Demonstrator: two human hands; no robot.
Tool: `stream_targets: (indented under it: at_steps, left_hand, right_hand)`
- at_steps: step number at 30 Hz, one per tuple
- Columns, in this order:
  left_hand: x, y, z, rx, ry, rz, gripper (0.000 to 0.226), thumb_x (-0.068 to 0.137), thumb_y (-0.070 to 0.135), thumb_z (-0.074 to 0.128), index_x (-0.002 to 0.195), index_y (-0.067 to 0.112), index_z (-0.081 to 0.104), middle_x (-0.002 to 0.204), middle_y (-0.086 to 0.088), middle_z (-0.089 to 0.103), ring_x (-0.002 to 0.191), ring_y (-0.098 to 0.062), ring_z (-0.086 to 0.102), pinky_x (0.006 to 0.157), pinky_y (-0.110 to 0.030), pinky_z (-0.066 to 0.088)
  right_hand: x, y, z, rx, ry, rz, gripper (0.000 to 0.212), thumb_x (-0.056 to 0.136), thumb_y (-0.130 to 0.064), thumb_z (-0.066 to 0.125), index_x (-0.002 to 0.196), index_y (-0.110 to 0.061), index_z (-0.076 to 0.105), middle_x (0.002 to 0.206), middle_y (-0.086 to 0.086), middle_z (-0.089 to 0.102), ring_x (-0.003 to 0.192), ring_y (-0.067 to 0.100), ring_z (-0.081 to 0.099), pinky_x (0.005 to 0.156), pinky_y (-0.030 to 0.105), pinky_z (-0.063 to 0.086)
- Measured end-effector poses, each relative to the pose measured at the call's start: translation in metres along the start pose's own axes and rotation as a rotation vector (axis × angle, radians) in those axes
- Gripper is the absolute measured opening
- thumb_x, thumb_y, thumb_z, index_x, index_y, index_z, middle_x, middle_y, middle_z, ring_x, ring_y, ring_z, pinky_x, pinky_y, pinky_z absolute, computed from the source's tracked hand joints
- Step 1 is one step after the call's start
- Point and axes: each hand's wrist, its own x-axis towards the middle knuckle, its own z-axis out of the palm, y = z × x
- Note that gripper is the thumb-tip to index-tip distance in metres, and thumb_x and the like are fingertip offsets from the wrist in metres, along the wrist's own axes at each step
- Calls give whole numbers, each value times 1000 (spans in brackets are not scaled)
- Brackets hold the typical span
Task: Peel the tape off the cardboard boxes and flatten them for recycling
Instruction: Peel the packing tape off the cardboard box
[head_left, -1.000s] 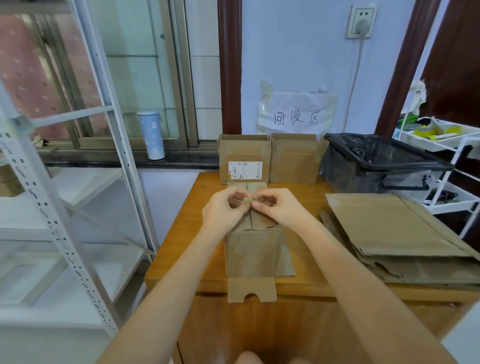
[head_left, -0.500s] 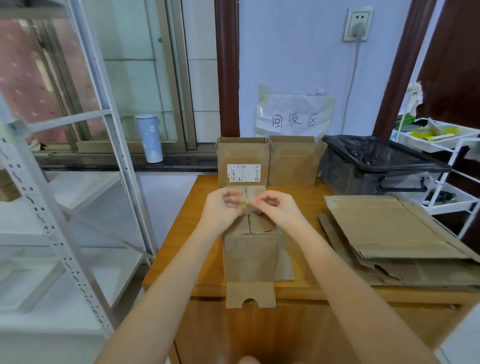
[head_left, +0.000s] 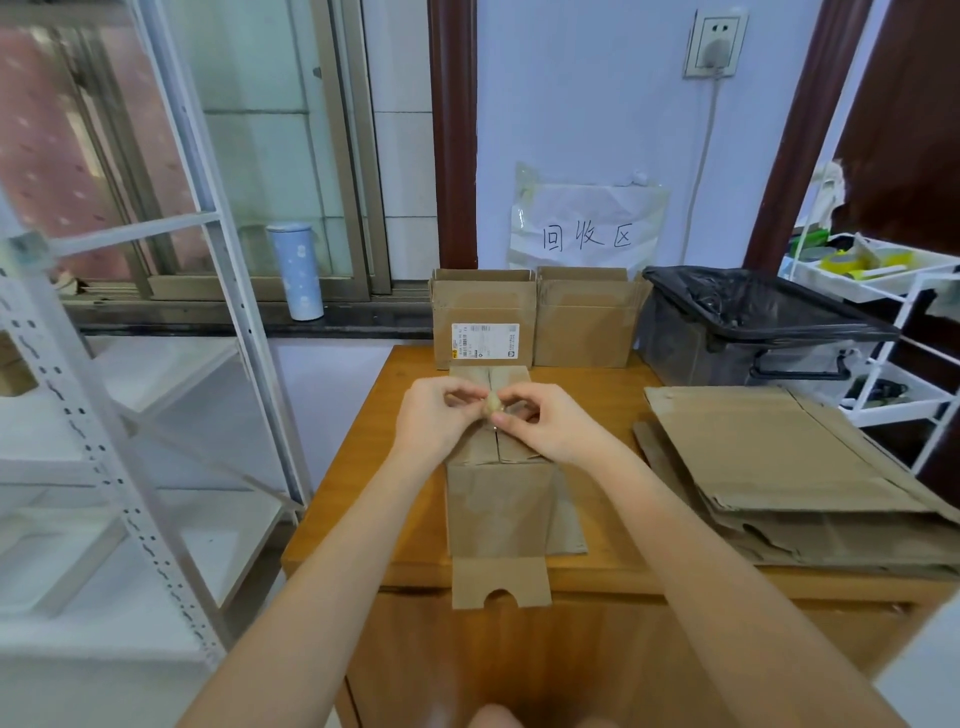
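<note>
Tape (head_left: 491, 404) wad pinched between left hand (head_left: 435, 421) and right hand (head_left: 545, 423) above box (head_left: 500, 493), likely balling it for discard.

On the wooden table (head_left: 363, 499) a cardboard box (head_left: 498, 493) stands near the front edge, one flap (head_left: 501, 582) hanging over it. Above the box top, the left hand (head_left: 436, 415) and right hand (head_left: 540, 421) together pinch a small wad of tape (head_left: 492, 404). Two more boxes (head_left: 535, 322) stand at the far edge, a black-lined bin (head_left: 753, 327) to their right, and flattened cardboard (head_left: 779, 467) lies at right.
</note>
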Motion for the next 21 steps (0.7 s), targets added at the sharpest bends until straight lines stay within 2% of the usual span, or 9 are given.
stream_targets:
  at_steps: [3,7,9,11,13,16,21]
  left_hand:
    - [1,1,-6,9,-83,7,17,84,13,71,101,17,74,90,7,67,82,1,58,70,-11,44]
    - [0,4,-20,-108,-326,5,41,89,-9,52,121,14,64,108,5,65,98,-1,60,84,-12,49]
    - [1,10,-20,-89,-341,5,33,93,4,55,122,17,62,109,9,63,100,-1,58,77,-9,47]
    - [3,13,-15,-30,-281,-6,26,93,25,60,118,19,59,105,13,60,100,-2,56,73,-10,45]
    - [6,10,-8,81,-240,-9,27,93,37,58,116,23,56,104,13,59,98,-4,56,81,-20,47]
    - [10,4,-3,205,-258,32,23,95,40,52,108,26,65,102,11,64,99,-10,59,90,-41,50]
    - [9,4,-4,103,-214,44,16,84,34,70,97,24,70,95,8,70,94,-9,63,90,-42,51]
  right_hand:
    - [3,2,3,-41,36,19,11,86,-26,68,92,-31,61,88,-18,61,74,-1,54,89,42,50]
    - [6,-1,2,-45,108,36,27,84,-20,70,78,-37,50,82,-17,56,68,2,48,81,40,51]
    - [8,-4,0,-115,115,13,23,85,-20,68,81,-31,49,80,-15,55,69,5,49,75,35,48]
    - [11,-10,-1,-191,108,-20,17,85,-19,65,85,-26,49,80,-13,56,73,10,52,70,32,46]
    - [12,-16,-2,-272,90,-45,16,84,-19,62,87,-27,48,85,-11,59,79,14,54,71,32,45]
    - [14,-19,-6,-325,70,-52,15,85,-22,62,87,-31,49,92,-10,62,86,14,56,74,32,47]
    - [17,-10,-13,-122,-7,7,23,78,-22,70,81,-32,50,83,-10,64,82,15,63,80,39,52]
